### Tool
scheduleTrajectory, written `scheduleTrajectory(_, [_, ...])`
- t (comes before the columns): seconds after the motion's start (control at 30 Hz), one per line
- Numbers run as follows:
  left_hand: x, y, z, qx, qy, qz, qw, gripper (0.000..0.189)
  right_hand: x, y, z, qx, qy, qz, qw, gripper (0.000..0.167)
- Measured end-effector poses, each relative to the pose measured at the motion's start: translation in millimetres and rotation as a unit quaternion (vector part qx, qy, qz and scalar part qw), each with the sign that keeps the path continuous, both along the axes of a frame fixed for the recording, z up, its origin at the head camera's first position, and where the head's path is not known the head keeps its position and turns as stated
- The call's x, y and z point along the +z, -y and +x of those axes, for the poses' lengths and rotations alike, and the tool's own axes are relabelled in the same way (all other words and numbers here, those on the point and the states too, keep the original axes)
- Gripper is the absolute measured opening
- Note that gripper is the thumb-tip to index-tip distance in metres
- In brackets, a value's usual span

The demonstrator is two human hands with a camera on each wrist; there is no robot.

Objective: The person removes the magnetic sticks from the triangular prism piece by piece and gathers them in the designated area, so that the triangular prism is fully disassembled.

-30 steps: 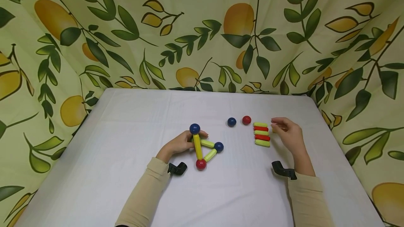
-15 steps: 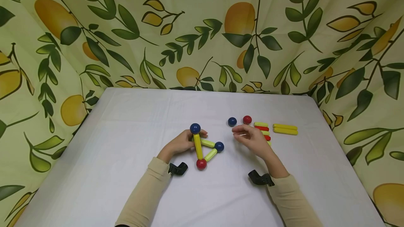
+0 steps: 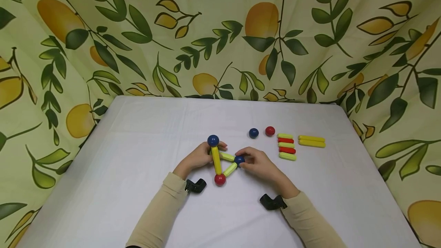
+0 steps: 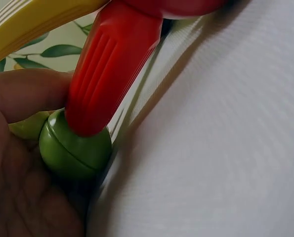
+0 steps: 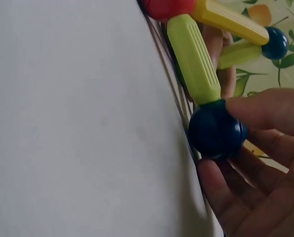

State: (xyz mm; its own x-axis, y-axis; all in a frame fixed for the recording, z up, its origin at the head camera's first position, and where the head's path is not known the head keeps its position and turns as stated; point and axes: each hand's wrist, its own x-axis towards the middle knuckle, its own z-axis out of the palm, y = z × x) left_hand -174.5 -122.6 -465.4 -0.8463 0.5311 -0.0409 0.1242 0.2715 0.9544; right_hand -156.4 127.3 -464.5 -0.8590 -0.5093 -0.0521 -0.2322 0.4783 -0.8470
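Note:
A ball-and-rod model stands on the white table. A yellow rod [image 3: 216,160] leans up from a red ball [image 3: 219,179] to a raised blue ball [image 3: 213,140]. Two lime rods meet at a lower blue ball [image 5: 216,130] on the right. My left hand [image 3: 197,157] holds the model's left corner, its fingers partly hidden behind the yellow rod. Close up in the left wrist view, that hand grips round a green ball [image 4: 70,148] and a red rod [image 4: 114,66]. My right hand [image 3: 260,163] pinches the lower blue ball between thumb and fingers.
A loose blue ball [image 3: 253,133] and a loose red ball [image 3: 270,131] lie behind my right hand. To their right are a column of short lime and red rods [image 3: 287,150] and two long yellow rods [image 3: 311,144]. A patterned curtain [image 3: 220,49] hangs behind the table.
My right hand has come left from beside the yellow rods, over the short rods, and now pinches the model's lower blue ball. My left hand and the model have stayed in place.

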Motion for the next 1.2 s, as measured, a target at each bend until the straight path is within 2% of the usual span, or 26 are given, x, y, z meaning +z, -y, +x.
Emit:
scheduleTrajectory(0.1, [-12.7, -0.6, -4.5, 0.006, -0.010, -0.007, 0.9999, 0.036, -2.8, 4.0, 1.5, 0.006, -0.020, 0.025, 0.9995, 0.031])
scheduleTrajectory(0.2, [-13.2, -1.9, -4.6, 0.012, -0.007, -0.013, 0.9998, 0.032, -4.9, 7.6, 3.2, 0.013, -0.054, 0.046, 0.9974, 0.032])
scheduleTrajectory(0.37, [-13.2, -2.0, -4.6, 0.026, -0.002, -0.024, 0.9994, 0.024, -6.4, 10.2, 5.5, 0.019, -0.097, 0.038, 0.9943, 0.032])
scheduleTrajectory(0.87, [-12.1, -2.6, -4.5, 0.023, -0.001, -0.016, 0.9996, 0.017, -9.4, 8.4, 4.4, 0.009, -0.118, 0.033, 0.9925, 0.030])
scheduleTrajectory(1.07, [-11.4, -2.9, -4.7, 0.040, -0.003, -0.022, 0.9990, 0.015, -10.9, 8.0, 3.5, -0.021, -0.138, 0.033, 0.9896, 0.031])
scheduleTrajectory(1.2, [-13.7, -2.8, -4.9, 0.043, -0.007, -0.024, 0.9988, 0.016, -10.2, 6.0, 3.1, -0.068, -0.147, 0.038, 0.9860, 0.035])
